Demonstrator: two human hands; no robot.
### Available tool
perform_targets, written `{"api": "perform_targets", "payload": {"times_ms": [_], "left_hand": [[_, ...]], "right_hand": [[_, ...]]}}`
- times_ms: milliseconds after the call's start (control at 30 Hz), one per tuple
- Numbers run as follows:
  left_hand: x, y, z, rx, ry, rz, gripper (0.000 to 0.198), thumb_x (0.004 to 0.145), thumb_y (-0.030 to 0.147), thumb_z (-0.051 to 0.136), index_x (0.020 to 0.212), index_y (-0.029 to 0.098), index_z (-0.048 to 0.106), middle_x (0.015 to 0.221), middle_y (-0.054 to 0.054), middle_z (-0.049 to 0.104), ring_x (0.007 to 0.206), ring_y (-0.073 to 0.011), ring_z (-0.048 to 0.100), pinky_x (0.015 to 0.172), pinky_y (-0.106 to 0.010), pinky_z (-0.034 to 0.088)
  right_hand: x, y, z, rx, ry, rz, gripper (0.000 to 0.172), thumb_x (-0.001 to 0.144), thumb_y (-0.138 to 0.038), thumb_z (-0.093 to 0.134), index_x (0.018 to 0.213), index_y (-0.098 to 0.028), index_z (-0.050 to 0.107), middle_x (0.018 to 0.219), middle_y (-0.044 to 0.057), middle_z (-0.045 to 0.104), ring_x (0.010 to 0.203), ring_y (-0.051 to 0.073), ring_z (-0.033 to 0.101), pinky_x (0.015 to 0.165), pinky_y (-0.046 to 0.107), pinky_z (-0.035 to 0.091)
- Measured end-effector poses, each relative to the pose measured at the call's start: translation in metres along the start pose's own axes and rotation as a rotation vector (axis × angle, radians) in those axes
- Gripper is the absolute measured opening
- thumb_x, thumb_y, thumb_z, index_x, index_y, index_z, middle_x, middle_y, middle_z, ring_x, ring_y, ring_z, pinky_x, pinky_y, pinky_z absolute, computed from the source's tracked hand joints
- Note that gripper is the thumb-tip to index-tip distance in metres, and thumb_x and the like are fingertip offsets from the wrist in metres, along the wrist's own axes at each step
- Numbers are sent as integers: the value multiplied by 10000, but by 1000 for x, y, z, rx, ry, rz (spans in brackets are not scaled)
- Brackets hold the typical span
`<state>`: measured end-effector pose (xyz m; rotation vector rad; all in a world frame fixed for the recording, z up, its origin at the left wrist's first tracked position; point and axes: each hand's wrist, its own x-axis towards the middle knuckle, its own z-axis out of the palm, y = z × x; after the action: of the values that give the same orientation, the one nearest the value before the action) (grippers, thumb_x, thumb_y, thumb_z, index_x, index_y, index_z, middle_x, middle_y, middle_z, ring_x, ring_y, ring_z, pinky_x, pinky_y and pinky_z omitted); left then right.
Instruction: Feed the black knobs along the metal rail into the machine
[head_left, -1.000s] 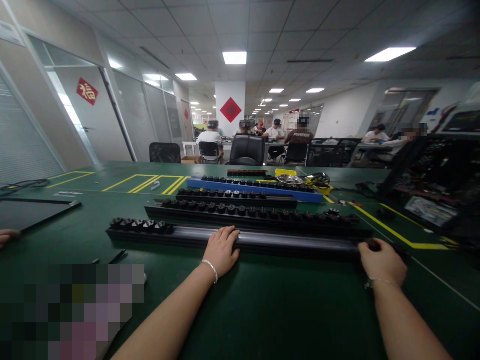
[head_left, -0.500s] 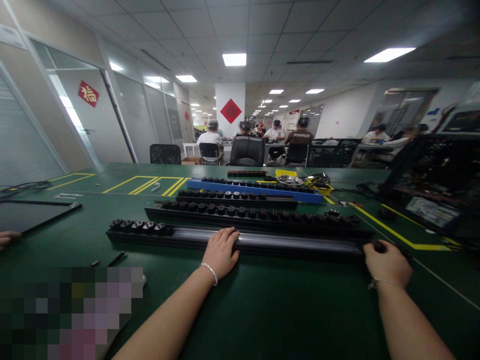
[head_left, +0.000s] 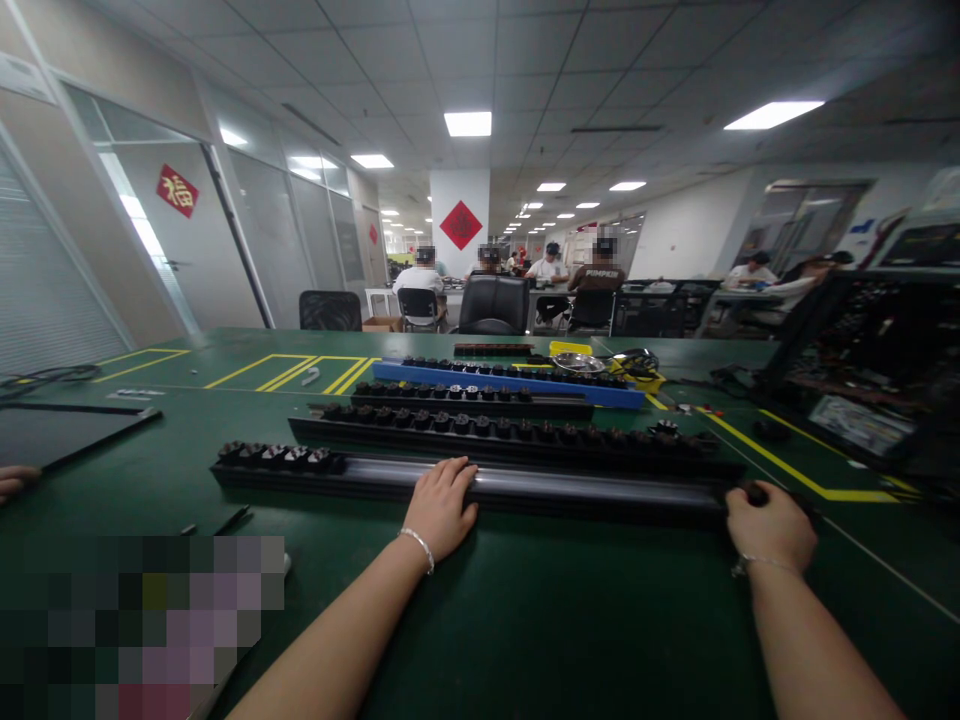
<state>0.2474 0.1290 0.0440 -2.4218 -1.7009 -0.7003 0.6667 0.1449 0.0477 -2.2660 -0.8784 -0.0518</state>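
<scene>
A long black power-strip rail point(head_left: 600, 495) lies across the green table in front of me, with several socket modules point(head_left: 274, 455) seated at its left end. Near the rail's middle, my left hand point(head_left: 441, 508) grips it, fingers over the top and thumb at the near side. At the right end, my right hand point(head_left: 772, 525) is closed around a small black piece point(head_left: 756, 491), mostly covered by the fingers. Whether that piece touches the rail is hidden. Behind lies another black rail point(head_left: 495, 432) filled with sockets.
Farther back are a shorter black rail point(head_left: 472, 396), a blue rail point(head_left: 510, 382) and a metal dish point(head_left: 577, 362). Electronic equipment point(head_left: 862, 370) stands right. Another person's hand point(head_left: 15, 482) shows at the left edge, near a dark-framed panel point(head_left: 75, 430). A black tool point(head_left: 234, 520) lies front left.
My right hand has shifted very slightly left at the rail's end. The left hand and the rail look almost the same.
</scene>
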Motion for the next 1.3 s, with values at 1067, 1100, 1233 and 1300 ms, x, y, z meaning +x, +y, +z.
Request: {"api": "perform_targets", "payload": {"times_ms": [1067,1100,1233,1300], "left_hand": [[2,1,-1,12,-19,-27,435,757,300,558,1191,296,541,1330,-28,471,1226,-238,391,998,-411,352],[2,1,-1,11,-19,-29,428,757,304,559,1184,298,546,1330,-26,471,1227,-238,391,999,-411,351],[1,1,-2,10,-18,-22,421,750,312,570,1169,281,554,1329,-33,472,1226,-238,391,997,-408,352],[0,0,-2,9,-22,-14,425,746,325,578,1168,275,553,1333,-36,468,1229,-242,389,999,-411,350]], "right_hand": [[11,11,-5,49,-8,59,525,816,-419,365,1180,-84,539,1115,230,530,1022,319,504,794,408,402],[12,14,-5,55,-1,74,523,816,-421,363,1178,-88,542,1105,227,536,1018,318,508,788,409,404],[19,23,-3,52,18,-5,494,800,-436,385,1147,-139,571,1091,187,568,1042,306,504,816,390,396],[23,27,-2,37,-4,4,486,793,-450,389,1136,-165,582,1086,173,582,1015,305,522,796,391,408]]}}
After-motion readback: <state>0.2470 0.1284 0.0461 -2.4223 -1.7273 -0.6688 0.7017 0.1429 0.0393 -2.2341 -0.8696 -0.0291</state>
